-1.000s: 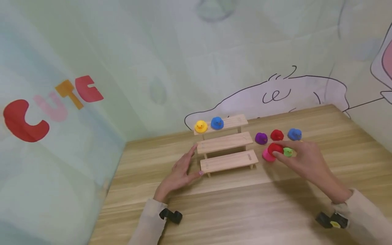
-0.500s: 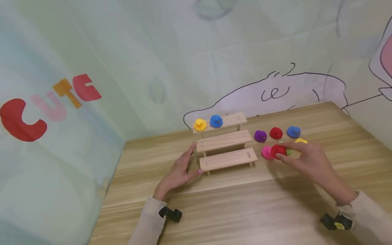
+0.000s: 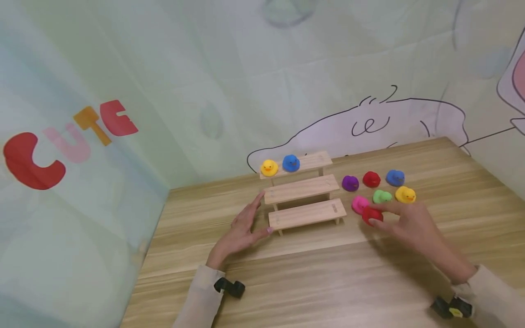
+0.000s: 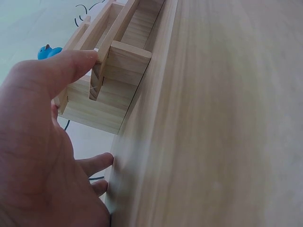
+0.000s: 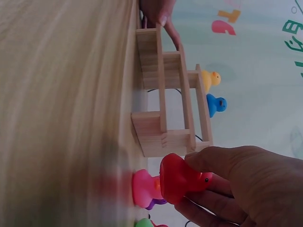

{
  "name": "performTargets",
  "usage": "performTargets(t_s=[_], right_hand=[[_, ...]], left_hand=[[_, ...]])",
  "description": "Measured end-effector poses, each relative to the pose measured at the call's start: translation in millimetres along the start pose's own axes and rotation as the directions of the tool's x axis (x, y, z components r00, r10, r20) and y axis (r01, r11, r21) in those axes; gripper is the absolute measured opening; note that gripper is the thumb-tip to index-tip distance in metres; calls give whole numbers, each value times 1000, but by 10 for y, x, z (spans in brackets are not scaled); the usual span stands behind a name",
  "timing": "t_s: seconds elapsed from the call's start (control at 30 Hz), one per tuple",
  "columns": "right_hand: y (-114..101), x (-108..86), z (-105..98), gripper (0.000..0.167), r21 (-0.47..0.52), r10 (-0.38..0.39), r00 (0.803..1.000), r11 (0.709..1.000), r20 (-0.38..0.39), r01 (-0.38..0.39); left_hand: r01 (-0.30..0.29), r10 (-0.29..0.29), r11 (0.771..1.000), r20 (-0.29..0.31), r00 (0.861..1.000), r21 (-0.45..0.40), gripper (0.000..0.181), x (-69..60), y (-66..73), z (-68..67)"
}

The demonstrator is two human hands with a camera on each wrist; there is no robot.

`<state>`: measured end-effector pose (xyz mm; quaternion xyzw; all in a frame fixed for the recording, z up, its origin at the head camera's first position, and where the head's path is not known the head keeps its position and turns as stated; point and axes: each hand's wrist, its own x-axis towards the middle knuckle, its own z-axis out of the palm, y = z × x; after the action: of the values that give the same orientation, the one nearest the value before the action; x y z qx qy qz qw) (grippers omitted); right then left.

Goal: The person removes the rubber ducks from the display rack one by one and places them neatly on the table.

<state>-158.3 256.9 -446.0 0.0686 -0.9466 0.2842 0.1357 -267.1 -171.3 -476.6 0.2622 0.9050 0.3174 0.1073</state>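
Well, from the L we see our L hand (image 3: 239, 233) spread loosely, empty, thumb & a fingertip against the end of the wooden stand (image 3: 301, 189), prob. steadying it, w/ a yellow duck (image 3: 269, 168) & a blue duck (image 3: 291, 163) on its top step (image 3: 315, 161). To its R, a purple duck (image 3: 350, 183) & a pink duck (image 3: 359, 204) sit on the table (image 3: 311, 291), & just nearer us than the pink one we've the red duck (image 3: 371, 217) aloft, pinched by its sides btwn thumb & fingers of our R hand (image 3: 415, 226), presumably leaving its base free.
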Motion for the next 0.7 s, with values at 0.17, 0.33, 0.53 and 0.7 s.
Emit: performTargets(t_s=[0.17,0.33,0.53,0.7], right_hand=[[37,-25,75,40,19,-13,1000,1000,3,13],[51,-28,129,40,28,26,999,999,36,-27],[58,-39,178,43,25,61,995,998,79,-64],[68,-46,203,42,14,60,996,998,72,-61]], left_hand=[[-10,10,1000,3,1000,5,101,-1,2,-10],[-22,22,1000,4,1000,7,101,1,7,-15],[-16,16,1000,-1,1000,7,101,4,13,-9],[-16,16,1000,-1,1000,6,101,3,12,-12]])
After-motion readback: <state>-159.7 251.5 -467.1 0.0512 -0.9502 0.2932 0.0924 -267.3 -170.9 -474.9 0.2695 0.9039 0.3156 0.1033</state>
